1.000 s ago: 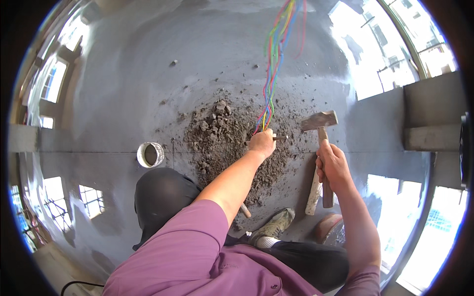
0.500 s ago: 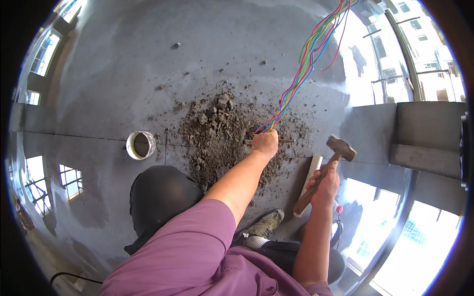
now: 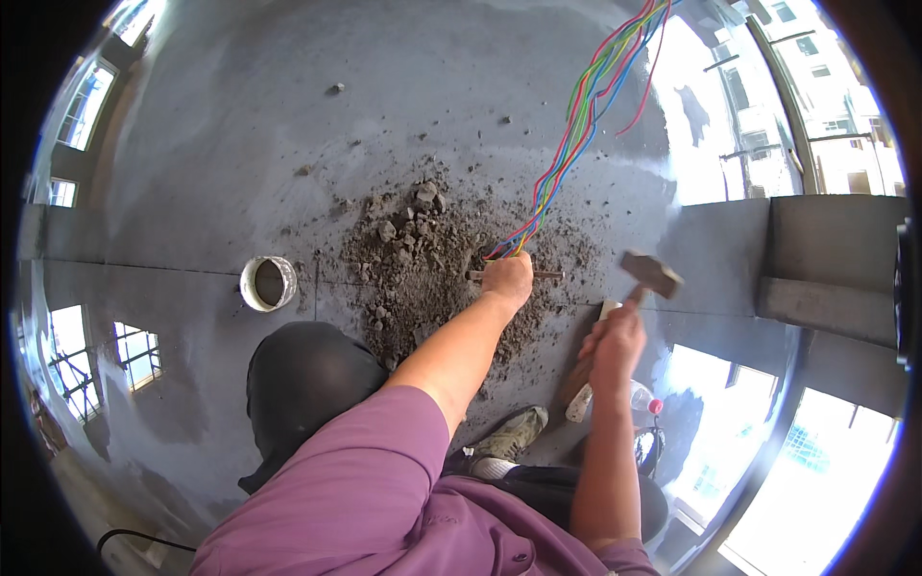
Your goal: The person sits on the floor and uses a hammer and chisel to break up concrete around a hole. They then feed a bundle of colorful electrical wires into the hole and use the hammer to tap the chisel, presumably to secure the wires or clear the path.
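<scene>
The left hand (image 3: 507,279) was closed around a rod (image 3: 550,276), whose two ends poked out on either side of the fist. The fingers of the right hand (image 3: 616,348) were wrapped about the handle of a hammer (image 3: 653,276); its blurred head stood just beyond them, to the right of the rod and apart from it, and the handle's tail slanted back below them, toward the left. Wires (image 3: 588,115), red, green, blue and yellow, rose from just past the left fingers and ran away to the right; whether they touched those fingers, I could not tell. Rubble (image 3: 403,252) lay around the left fist, its larger lumps beyond it on the left. A white bar (image 3: 578,404) lay under the right hand, partly hidden, with a clear bottle (image 3: 642,395) close by on the right. A shoe (image 3: 514,434) was nearer the body than either set of fingers. Well left of the left fingers, a white tub (image 3: 291,280) stood on the grey floor (image 3: 240,173). Farther out, to the right of both hands, was a ledge (image 3: 826,312).
</scene>
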Demonstrator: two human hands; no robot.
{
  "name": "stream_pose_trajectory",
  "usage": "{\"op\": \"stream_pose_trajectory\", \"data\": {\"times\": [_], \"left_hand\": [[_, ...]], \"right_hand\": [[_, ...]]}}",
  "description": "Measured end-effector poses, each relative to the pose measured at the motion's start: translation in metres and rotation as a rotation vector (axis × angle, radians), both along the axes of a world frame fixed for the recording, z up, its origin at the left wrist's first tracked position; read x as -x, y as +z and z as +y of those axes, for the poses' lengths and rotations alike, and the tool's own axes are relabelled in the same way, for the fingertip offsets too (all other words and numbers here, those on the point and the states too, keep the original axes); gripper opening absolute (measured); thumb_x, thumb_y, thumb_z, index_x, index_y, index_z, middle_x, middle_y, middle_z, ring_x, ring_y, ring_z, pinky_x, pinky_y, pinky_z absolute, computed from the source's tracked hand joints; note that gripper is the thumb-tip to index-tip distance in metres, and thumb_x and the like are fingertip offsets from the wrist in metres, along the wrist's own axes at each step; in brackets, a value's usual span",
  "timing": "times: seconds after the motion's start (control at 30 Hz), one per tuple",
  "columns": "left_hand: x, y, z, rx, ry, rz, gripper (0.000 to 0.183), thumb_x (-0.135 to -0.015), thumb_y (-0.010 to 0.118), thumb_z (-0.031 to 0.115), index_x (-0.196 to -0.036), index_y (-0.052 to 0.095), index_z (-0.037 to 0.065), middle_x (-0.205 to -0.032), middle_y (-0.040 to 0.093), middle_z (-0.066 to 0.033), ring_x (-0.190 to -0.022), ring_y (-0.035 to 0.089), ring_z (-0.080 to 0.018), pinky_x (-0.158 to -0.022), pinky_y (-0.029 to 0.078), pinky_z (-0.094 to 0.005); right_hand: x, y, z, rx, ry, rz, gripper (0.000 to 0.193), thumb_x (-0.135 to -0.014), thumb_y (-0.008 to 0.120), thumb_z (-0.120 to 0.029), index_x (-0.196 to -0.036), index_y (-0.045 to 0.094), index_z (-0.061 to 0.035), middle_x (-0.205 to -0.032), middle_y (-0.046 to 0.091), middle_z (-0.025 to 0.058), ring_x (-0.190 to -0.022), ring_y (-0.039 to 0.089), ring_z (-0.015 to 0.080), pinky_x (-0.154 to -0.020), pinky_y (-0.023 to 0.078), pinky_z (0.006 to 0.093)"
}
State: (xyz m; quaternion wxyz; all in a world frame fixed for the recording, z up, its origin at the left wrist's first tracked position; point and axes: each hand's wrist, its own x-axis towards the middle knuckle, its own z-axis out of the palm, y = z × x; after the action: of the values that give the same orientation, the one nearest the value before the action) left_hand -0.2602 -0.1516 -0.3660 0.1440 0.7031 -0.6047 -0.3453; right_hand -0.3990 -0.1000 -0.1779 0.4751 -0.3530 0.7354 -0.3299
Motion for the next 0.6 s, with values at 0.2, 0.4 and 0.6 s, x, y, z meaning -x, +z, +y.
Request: {"op": "stream_pose_trajectory", "data": {"times": [0.2, 0.4, 0.6], "left_hand": [[-0.002, 0.008, 0.007, -0.013, 0.011, 0.000, 0.015, -0.088, 0.057, 0.011, -0.100, 0.061, 0.003, -0.087, 0.072, -0.0188, -0.084, 0.073, -0.0349, -0.075, 0.057, -0.0466], [0.000, 0.005, 0.009, 0.018, 0.014, 0.018, 0.015, -0.089, 0.057, 0.013, -0.099, 0.061, 0.003, -0.085, 0.072, -0.0188, -0.081, 0.072, -0.0370, -0.074, 0.056, -0.0476], [-0.018, 0.012, 0.023, 0.039, 0.090, 0.108, 0.026, -0.096, 0.056, 0.029, -0.091, 0.065, 0.005, -0.088, 0.071, -0.0191, -0.090, 0.069, -0.0350, -0.080, 0.053, -0.0505]], "right_hand": [[-0.004, -0.013, 0.017, -0.178, -0.036, -0.121, 0.044, -0.101, 0.051, -0.049, -0.090, 0.052, -0.0059, -0.065, 0.053, 0.0042, -0.045, 0.049, 0.0153, -0.038, 0.042, 0.0321], [0.014, -0.033, 0.019, 0.106, 0.054, 0.074, 0.041, -0.102, 0.050, -0.045, -0.087, 0.050, -0.0066, -0.063, 0.051, 0.0040, -0.042, 0.046, 0.0146, -0.036, 0.040, 0.0302], [-0.023, -0.032, 0.039, -0.237, 0.043, 0.047, 0.040, -0.103, 0.048, -0.043, -0.084, 0.050, -0.0086, -0.060, 0.048, 0.0018, -0.040, 0.046, 0.0152, -0.034, 0.039, 0.0323]]}}
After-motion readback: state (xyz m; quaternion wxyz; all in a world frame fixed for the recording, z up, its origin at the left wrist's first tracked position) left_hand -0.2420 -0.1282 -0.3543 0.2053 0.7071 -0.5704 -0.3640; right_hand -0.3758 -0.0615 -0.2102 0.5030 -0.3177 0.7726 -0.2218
